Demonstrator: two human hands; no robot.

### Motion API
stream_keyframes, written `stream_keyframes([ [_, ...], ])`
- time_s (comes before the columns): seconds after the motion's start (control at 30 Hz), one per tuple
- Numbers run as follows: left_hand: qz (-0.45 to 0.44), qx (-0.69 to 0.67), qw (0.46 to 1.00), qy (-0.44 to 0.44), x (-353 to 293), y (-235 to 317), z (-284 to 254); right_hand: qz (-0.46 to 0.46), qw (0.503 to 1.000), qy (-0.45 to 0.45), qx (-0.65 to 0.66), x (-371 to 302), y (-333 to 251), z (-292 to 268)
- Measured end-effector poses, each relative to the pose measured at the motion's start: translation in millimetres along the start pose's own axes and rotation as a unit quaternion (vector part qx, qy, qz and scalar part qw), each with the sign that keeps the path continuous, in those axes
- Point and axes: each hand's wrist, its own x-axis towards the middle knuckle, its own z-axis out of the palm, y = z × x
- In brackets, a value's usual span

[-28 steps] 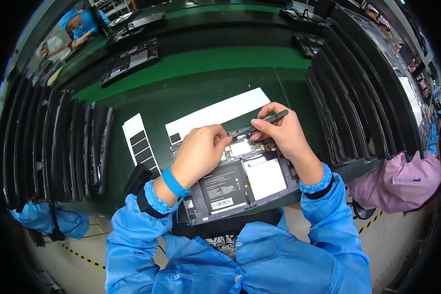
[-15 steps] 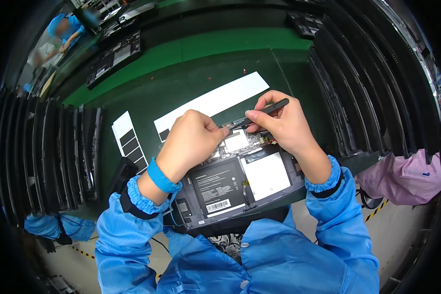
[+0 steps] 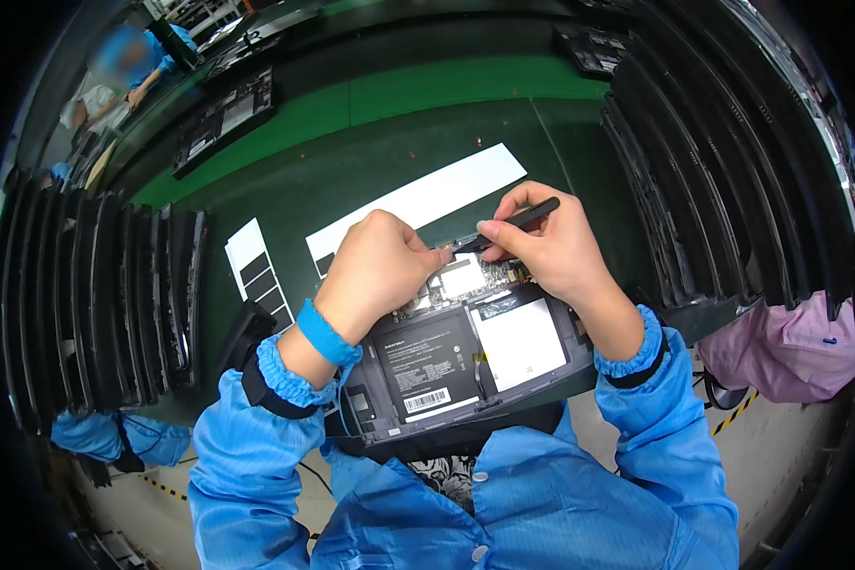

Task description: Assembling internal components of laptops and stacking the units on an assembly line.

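Panels (image 3: 104,294), dark and upright, crowd both sides of the desk (image 3: 389,161); a white strip (image 3: 427,204) lies just beyond the open laptop chassis (image 3: 466,347). I have clear green past that strip. Battery (image 3: 423,361) and board (image 3: 437,302) show. Right fingers (of the right hand (image 3: 556,242)) close around black tweezers (image 3: 534,211); the left hand (image 3: 370,271) pinches nearly shut, contents hidden from me.

Dark green workbench (image 3: 275,195), pale floor (image 3: 589,432), yellow-and-black striped tape (image 3: 734,414)
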Motion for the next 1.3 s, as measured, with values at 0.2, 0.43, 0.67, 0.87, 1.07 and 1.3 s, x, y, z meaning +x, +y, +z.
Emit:
stream_keyframes([
  [0.2,-0.046,0.034,0.995,-0.080,12,10,-14,-0.009,1.000,-0.009,-0.003,1,2,-2],
  [0.43,0.000,0.094,0.993,-0.075,10,-2,-20,-0.057,0.997,0.026,0.055,4,0,6],
  [0.67,0.117,0.015,0.960,0.256,-85,-94,-49,0.010,0.989,0.060,0.131,-6,-4,-3],
  [0.87,0.082,0.186,0.941,0.271,-132,-154,-26,-0.017,0.993,-0.109,0.036,-22,-50,49],
  [1.07,0.046,0.121,0.959,0.254,-105,-159,-44,-0.084,0.981,-0.137,-0.108,38,-29,171],
  [1.3,0.095,0.181,0.944,0.261,-88,-168,-31,-0.088,0.969,-0.130,-0.189,66,3,188],
])
